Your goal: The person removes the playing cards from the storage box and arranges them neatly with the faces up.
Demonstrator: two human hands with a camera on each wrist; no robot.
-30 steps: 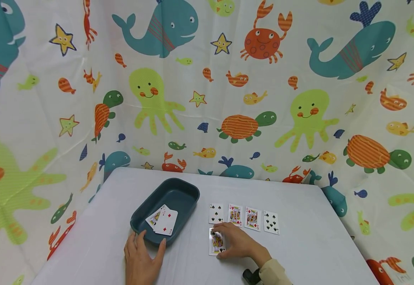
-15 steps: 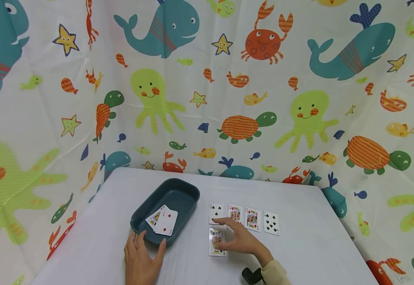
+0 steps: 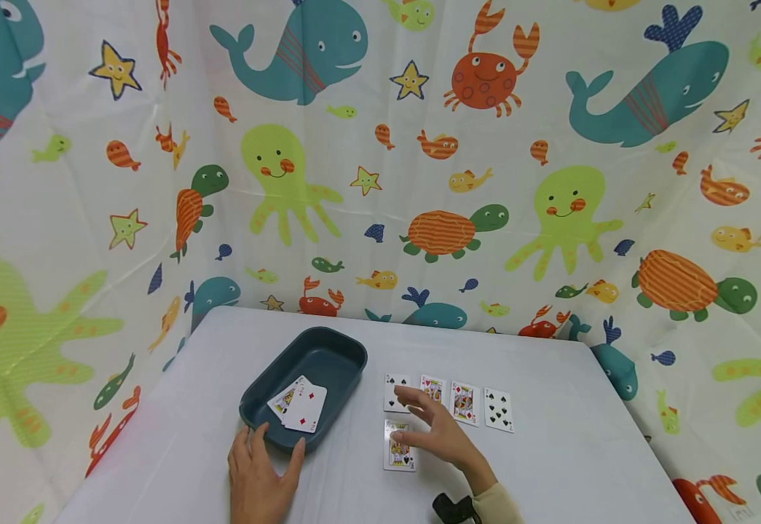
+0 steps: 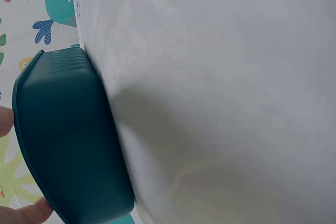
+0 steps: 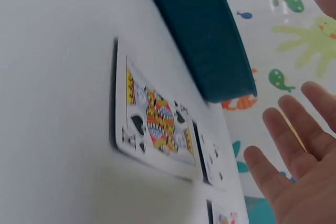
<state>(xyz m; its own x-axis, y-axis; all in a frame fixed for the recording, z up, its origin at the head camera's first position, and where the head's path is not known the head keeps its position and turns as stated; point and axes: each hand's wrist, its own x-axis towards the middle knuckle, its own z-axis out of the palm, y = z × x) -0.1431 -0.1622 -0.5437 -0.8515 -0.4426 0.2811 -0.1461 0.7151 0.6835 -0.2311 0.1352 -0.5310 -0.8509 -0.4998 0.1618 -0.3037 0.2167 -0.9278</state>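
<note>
My left hand (image 3: 263,473) rests at the near end of a dark teal tray (image 3: 344,348), thumb and fingers spread, fingertips at its rim. Inside the tray, a playing card with red diamonds (image 3: 306,407) partly covers a face card (image 3: 279,400). With fingers parted and nothing held, my right hand (image 3: 442,433) hovers over the king of spades (image 5: 157,116), which lies face up on the table. In the head view, its thumb overlaps this king and its fingers reach over the five of spades (image 3: 390,386) behind it.
Right of the five, two red face cards (image 3: 432,387) (image 3: 464,402) and another spade card (image 3: 498,410) continue the row on the white tablecloth (image 3: 570,451). A sea-animal curtain (image 3: 380,65) hangs around the table. A black device (image 3: 454,508) sits at my right wrist.
My right hand has lifted off the king of spades and moved slightly up and away, its fingers parting. The king stays on the table. My left hand and the tray hold still.
</note>
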